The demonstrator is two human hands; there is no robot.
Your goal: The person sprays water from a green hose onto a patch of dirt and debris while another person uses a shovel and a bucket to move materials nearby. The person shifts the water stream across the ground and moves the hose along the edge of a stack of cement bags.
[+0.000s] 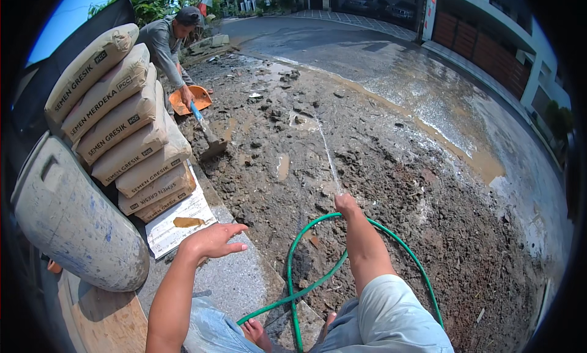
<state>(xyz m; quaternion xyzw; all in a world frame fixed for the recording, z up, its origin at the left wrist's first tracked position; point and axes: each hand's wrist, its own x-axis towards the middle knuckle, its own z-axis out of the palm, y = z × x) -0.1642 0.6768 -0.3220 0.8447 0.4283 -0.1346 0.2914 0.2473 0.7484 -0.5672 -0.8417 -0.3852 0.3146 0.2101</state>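
My right hand [347,205] is closed around the end of a green garden hose [290,270], arm stretched forward. From it a thin jet of water [328,151] shoots ahead onto wet, lumpy soil [390,206] and meets a small puddle [302,121]. The hose curls in a loop under my forearm and runs back between my bare feet. Held in the air over a concrete ledge [234,256], my left hand [213,241] has its fingers apart and nothing in it. White ridged panels [176,231] lie just beyond that hand.
Stacked paper cement bags [124,119] rise at the left, behind a grey plastic barrel [78,215]. Farther off, a bent-over person [160,50] works the soil with a blue-handled hoe [202,123] beside an orange plastic scoop [195,98]. Muddy water [477,162] edges the wet road [435,91].
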